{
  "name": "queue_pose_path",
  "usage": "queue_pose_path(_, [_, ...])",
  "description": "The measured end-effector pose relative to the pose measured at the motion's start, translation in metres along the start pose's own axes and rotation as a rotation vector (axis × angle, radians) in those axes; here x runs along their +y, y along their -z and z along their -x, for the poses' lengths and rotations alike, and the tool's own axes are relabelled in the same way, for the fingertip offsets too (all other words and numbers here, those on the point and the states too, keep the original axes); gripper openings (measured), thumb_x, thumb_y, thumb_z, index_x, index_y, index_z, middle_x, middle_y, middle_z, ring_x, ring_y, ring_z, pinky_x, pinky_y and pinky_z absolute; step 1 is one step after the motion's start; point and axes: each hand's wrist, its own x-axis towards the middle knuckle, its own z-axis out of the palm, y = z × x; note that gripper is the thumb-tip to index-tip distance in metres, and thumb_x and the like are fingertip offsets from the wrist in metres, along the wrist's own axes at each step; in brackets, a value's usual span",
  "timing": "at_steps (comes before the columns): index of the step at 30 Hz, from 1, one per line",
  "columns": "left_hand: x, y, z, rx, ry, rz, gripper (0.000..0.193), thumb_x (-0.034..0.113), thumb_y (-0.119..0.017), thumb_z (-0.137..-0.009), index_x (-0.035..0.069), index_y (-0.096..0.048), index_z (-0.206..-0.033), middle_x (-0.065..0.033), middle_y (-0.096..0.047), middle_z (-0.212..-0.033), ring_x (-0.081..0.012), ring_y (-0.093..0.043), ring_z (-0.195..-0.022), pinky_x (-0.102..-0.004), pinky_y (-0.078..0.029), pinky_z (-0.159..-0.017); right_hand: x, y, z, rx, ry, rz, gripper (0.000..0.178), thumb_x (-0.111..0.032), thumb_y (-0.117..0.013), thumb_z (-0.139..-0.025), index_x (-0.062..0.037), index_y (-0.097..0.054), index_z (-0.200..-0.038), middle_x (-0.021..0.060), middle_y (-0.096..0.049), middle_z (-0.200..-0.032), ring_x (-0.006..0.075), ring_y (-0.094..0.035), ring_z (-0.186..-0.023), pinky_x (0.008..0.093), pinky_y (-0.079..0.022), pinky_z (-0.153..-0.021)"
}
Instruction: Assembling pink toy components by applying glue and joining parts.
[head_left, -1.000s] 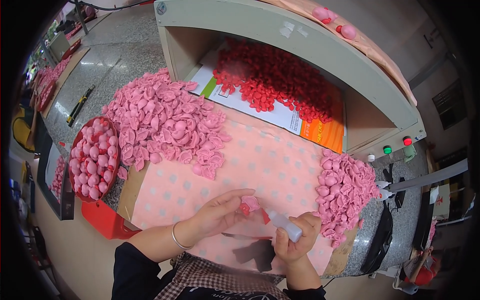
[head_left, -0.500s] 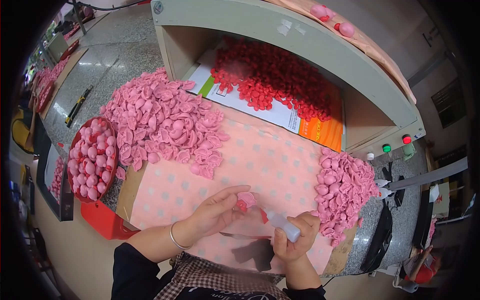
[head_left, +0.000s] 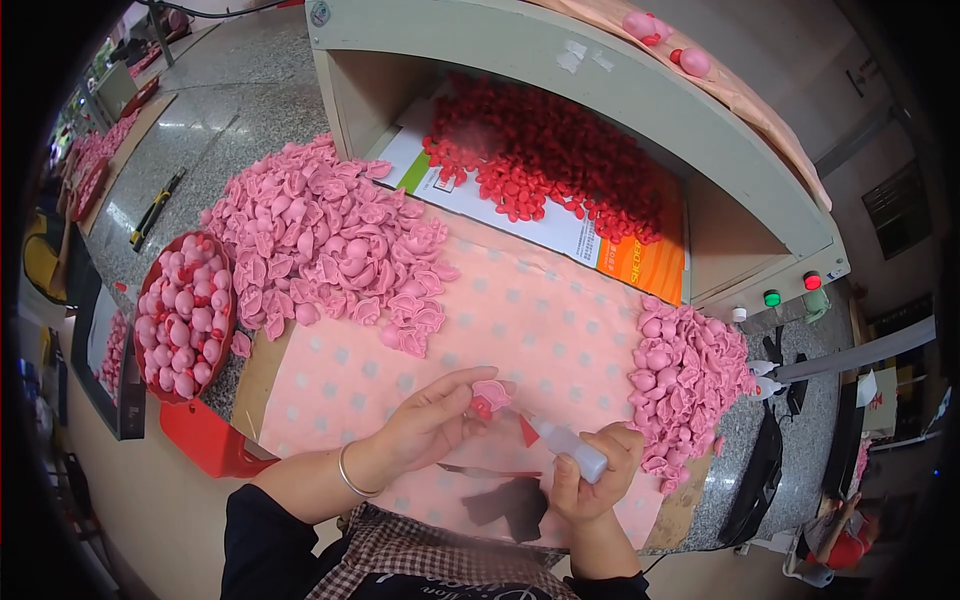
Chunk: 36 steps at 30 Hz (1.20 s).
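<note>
Bottle (head_left: 580,455) slants toward a small pink piece (head_left: 492,393) in the left hand (head_left: 437,412)

The pink piece sits a little below the centre of the frame, at the ends of the left hand's fingers. Thumb and fingers are nearly closed, with the piece pinched between them; exactly which fingertips press on it is hard to make out. A small shiny red bit (head_left: 481,407) shows at its lower left side, and its wavy rim faces up.

The right hand (head_left: 600,468), lower and to the right, has its fingers curled round the pale bottle. The bottle's long axis runs from lower right to upper left, so its narrow end (head_left: 541,427) points at the pink piece. The two are near each other; whether the very tip touches cannot be told. A red triangular scrap (head_left: 528,432) shows beside that end, and whether it is attached is unclear. The left hand is the nearer to the piece, since it holds it; the right comes at it from the lower right.

Both hands are over a spotted pink cloth (head_left: 380,395), with a large heap of pink pieces (head_left: 330,240) at upper left and a smaller heap (head_left: 688,380) at right.
</note>
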Motion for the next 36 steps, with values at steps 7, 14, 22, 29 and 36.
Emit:
queue_pose_path(7, [-0.003, 0.002, 0.005, 0.0, -0.015, 0.001, 0.038, 0.024, -0.046, -0.088, 0.011, -0.041, -0.123, -0.0109, -0.046, -0.121, -0.018, -0.05, -0.099, -0.0266, -0.042, -0.076, -0.002, -0.004, 0.004, -0.014, -0.014, -0.001, 0.026, -0.021, -0.058, -0.074, -0.0016, -0.048, -0.089, 0.0112, -0.044, -0.078, 0.0217, -0.041, -0.067, 0.0313, -0.034, -0.059])
queue_pose_path(14, [-0.002, 0.007, 0.009, 0.012, -0.016, -0.012, 0.038, 0.026, -0.045, -0.089, 0.01, -0.04, -0.123, -0.0116, -0.047, -0.12, -0.0176, -0.05, -0.098, -0.0266, -0.042, -0.076, 0.001, -0.007, 0.01, 0.12, -0.216, -0.189, 0.025, -0.021, -0.054, -0.078, -0.0011, -0.045, -0.09, 0.0093, -0.043, -0.077, 0.0157, -0.04, -0.068, 0.0266, -0.035, -0.058])
queue_pose_path(22, [0.004, 0.008, 0.016, 0.015, 0.0, -0.032, 0.042, 0.031, -0.046, -0.088, 0.007, -0.039, -0.121, -0.0117, -0.049, -0.115, -0.0169, -0.05, -0.098, -0.0259, -0.041, -0.075, -0.014, -0.011, 0.009, -0.01, -0.195, -0.21, 0.023, -0.02, -0.054, -0.078, -0.0007, -0.046, -0.088, 0.0089, -0.042, -0.078, 0.0158, -0.041, -0.07, 0.0269, -0.036, -0.059])
queue_pose_path(29, [0.005, 0.009, 0.017, -0.001, 0.011, -0.024, 0.043, 0.031, -0.046, -0.088, 0.006, -0.039, -0.122, -0.0118, -0.049, -0.116, -0.0175, -0.051, -0.098, -0.026, -0.041, -0.076, -0.02, -0.015, 0.003, -0.024, -0.146, -0.178, 0.022, -0.019, -0.056, -0.075, -0.0008, -0.048, -0.086, 0.0099, -0.043, -0.077, 0.0191, -0.041, -0.069, 0.029, -0.035, -0.059])
queue_pose_path(36, [0.005, 0.011, 0.015, -0.001, 0.012, -0.026, 0.041, 0.03, -0.045, -0.088, 0.007, -0.039, -0.122, -0.0118, -0.049, -0.116, -0.0171, -0.05, -0.099, -0.0261, -0.041, -0.076, -0.017, -0.014, 0.002, -0.04, -0.137, -0.142, 0.023, -0.018, -0.057, -0.074, -0.0006, -0.049, -0.086, 0.01, -0.043, -0.076, 0.0198, -0.041, -0.069, 0.0298, -0.035, -0.06])
